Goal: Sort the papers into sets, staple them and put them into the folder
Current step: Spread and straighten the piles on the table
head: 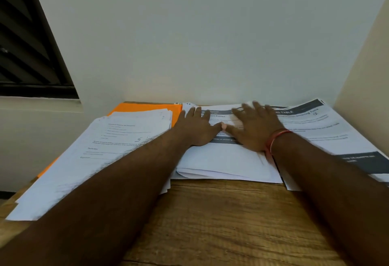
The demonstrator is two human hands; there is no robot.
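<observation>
Both hands are flat. The left hand (195, 128) is palm down, fingers straight and spread, pressing the top sheet of the middle pile (227, 160) and gripping nothing. The right hand (255, 128) does the same on that sheet, fingers splayed and holding nothing. Its fingertips are blurred, so exact contact there is unclear. The thumbs almost meet at frame centre. There is a red thread band (277, 137) on the right wrist.

The middle pile is printed sheets with grey header bars. Its edges are uneven, and lower sheets poke out at the near edge. It sits directly under both hands, long axis running from lower frame up toward the wall (210, 44).

The left pile (94, 160) lies left of centre, fanned and skewed, with handwriting on the top sheet. It rests on the orange folder (147, 107), which shows only at that pile's upper edge and lower-left side. The right pile (328, 127) is at frame right with a dark header band. Whether it touches or overlaps the middle pile cannot be told.

The wooden worktop (210, 223) shows in lower frame, and there is a louvred window (25, 34) upper left.

Judgement: the step looks like flattening or squaring the middle pile mid-sort, with stapling and filing apparently not yet done. The folder lies left of both hands, with the left hand nearer. It is buried under the left pile, so that pile likely has to come off first.
</observation>
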